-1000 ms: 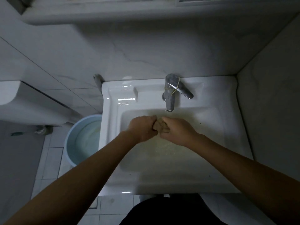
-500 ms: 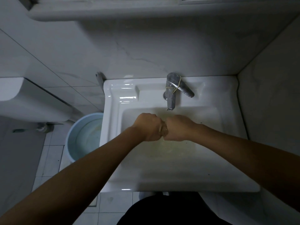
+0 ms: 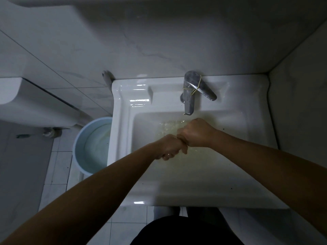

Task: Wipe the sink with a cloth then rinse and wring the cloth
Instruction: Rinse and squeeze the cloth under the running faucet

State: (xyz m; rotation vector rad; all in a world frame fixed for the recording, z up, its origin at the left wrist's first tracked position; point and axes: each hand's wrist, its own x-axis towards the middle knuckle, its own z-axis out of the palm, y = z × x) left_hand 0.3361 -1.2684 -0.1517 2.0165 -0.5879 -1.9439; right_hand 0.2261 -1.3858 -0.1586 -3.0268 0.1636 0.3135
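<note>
While over one sink (image 3: 123, 103), left hand (image 3: 169, 147), right hand (image 3: 196, 133), one cloth (image 3: 181, 138).

L hand (image 3: 169, 147) & R hand (image 3: 196, 133) grip cloth (image 3: 180, 137) over sink (image 3: 177, 188).

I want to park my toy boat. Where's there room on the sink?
The back ledge of the sink is bare on both sides of the faucet. Its front rim is bare too. Its middle is crowded: left hand and right hand grip the cloth there.
</note>
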